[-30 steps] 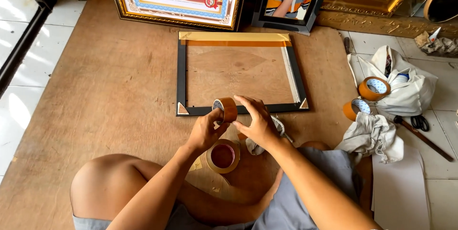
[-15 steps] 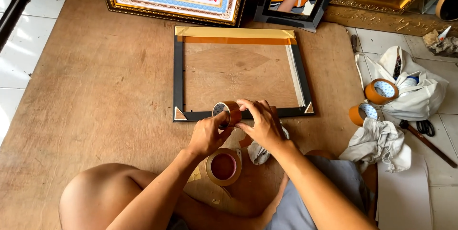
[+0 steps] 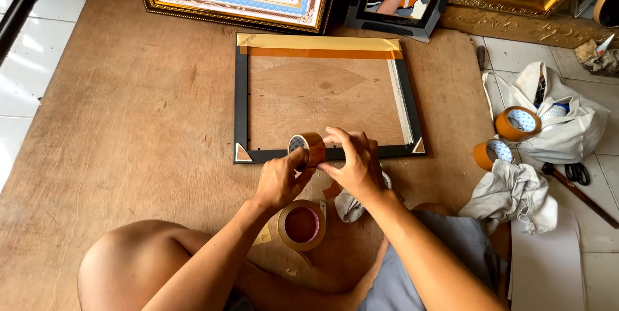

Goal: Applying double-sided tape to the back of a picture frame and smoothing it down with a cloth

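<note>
Both hands are working a roll of brown tape (image 3: 308, 148) just above the near rail of the black frame (image 3: 241, 98) lying on the wooden board (image 3: 129, 111). Left hand (image 3: 278, 181) is gripping the roll, fingers curled round it. Right hand (image 3: 356, 164) is pinching at the tape's loose end, fingertips pressed together. Judgement: keeping the roll steady and pulling level with the rail should avoid creases. A second roll (image 3: 302, 224) is lying near the wrists.

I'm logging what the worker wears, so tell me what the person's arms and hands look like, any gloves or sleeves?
Both the left hand and the right hand are bare: no gloves, rings or watch visible. Both forearms are uncovered, with no sleeves in view.
</note>
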